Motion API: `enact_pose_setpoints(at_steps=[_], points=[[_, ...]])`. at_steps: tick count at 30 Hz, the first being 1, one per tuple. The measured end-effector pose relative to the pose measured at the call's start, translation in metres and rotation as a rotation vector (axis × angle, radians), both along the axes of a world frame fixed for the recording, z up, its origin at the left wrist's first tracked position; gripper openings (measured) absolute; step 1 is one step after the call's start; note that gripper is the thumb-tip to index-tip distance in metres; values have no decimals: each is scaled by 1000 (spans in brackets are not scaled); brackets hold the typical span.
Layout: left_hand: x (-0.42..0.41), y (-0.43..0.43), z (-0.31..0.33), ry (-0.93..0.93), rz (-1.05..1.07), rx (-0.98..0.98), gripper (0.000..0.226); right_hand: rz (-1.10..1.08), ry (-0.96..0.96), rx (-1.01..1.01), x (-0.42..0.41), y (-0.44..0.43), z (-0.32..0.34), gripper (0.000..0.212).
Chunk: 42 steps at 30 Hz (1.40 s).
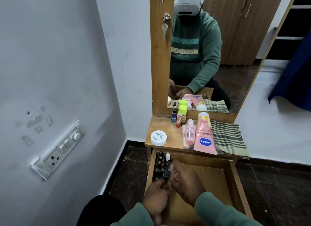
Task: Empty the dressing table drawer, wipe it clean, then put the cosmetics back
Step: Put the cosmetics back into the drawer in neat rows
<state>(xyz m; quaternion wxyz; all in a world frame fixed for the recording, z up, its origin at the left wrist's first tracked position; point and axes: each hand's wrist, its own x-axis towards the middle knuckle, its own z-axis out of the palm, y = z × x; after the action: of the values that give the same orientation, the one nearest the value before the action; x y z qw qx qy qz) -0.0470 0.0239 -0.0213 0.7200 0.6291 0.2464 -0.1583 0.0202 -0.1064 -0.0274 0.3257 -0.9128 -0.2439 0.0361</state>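
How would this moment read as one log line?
drawer: open | both hands at small dark bottles, left side | tabletop: Vaseline tube, checked cloth

Drawer pulled out under the dressing table top, most of the stuff sitting up top.

On the table top [170,133]: a round tub [158,137] at the left, small bottles [178,115] at the back by the mirror [210,49], a Vaseline tube [204,138] lying in the middle with a small bottle [190,133] just left of it, and a folded cloth [227,138] on the right. In the drawer [218,178] below, a cluster of little bottles [162,168] packs the back-left corner, nail polish I think. Both hands are in there, left hand [156,197] nearer than the right hand [185,180], touching the cluster.
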Motion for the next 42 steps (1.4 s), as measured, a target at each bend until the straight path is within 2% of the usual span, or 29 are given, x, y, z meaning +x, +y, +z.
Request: enact_pose_setpoints(at_steps=[6,9,13,16,19,21,24,30,32,38,42], points=[[-6,-2,7,-19,14,87,34,-27,-2,-42,-4,-6,11,25],[-10,-4,20,-83,2,137,39,-12,-28,-28,-10,-10,23,22],[-8,-10,60,-254,-14,195,57,12,-98,48,-3,-11,59,14],[13,-10,97,-421,23,174,52,-48,-160,95,24,-7,95,13],[52,-3,122,-490,38,267,53,-128,-288,138,64,-1,130,18],[84,5,129,-506,26,357,57,-181,-367,96,94,3,147,19],[128,17,132,-471,69,422,50,-212,-469,-43,136,14,165,19],[170,25,114,-388,165,437,31,-145,-591,-517,178,44,168,25],[173,24,108,-385,164,425,30,-122,-637,-597,182,51,162,22],[174,26,101,-384,155,417,36,-76,-708,-605,182,54,156,11],[160,28,112,-435,155,381,41,-49,-703,-434,163,49,172,13]])
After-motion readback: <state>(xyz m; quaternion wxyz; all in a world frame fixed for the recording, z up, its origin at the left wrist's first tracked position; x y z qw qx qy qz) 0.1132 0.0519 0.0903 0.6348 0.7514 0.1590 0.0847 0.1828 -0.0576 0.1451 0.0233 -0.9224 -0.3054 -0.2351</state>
